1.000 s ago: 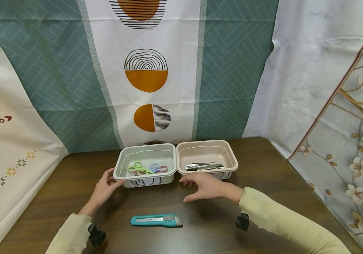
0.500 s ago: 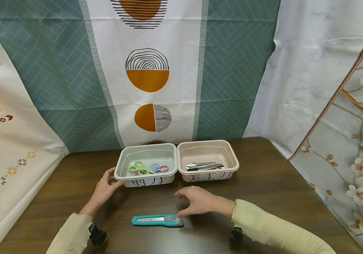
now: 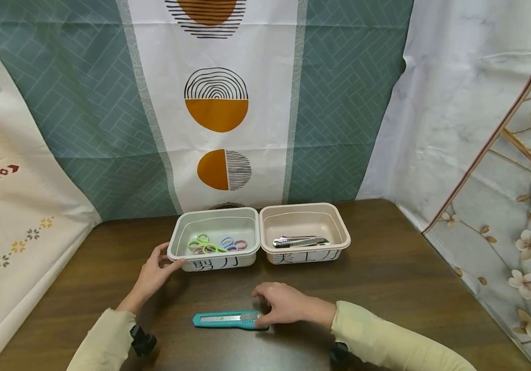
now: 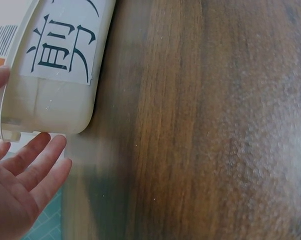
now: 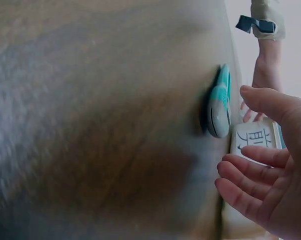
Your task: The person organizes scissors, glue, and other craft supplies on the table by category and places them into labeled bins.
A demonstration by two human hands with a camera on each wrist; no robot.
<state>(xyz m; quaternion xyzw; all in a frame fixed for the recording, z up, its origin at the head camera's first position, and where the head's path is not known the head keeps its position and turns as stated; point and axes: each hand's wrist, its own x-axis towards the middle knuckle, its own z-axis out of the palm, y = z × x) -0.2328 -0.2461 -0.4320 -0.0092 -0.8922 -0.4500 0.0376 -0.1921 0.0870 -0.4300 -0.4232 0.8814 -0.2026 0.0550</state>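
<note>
A teal utility knife [image 3: 223,320] lies flat on the brown table. My right hand [image 3: 286,304] is low at its grey end, thumb overlapping that end in the head view. In the right wrist view this hand [image 5: 270,160] has its fingers spread and nothing between them, with the knife [image 5: 219,107] beside the thumb. My left hand [image 3: 153,273] touches the near left corner of a pale green box [image 3: 175,239] holding several scissors [image 3: 210,246]. Its thumb is at the rim in the left wrist view, with the other fingers [image 4: 43,165] loosely extended by the box's end.
A beige box [image 3: 343,232] with metal utility knives [image 3: 300,241] stands against the green one's right side. Both have labels in black characters on their fronts. Patterned cloth [image 3: 353,103] hangs behind the table [image 3: 377,268].
My right hand has moved from in front of the beige box down toward me, onto the teal knife's right end. My left hand stays at the green box's corner.
</note>
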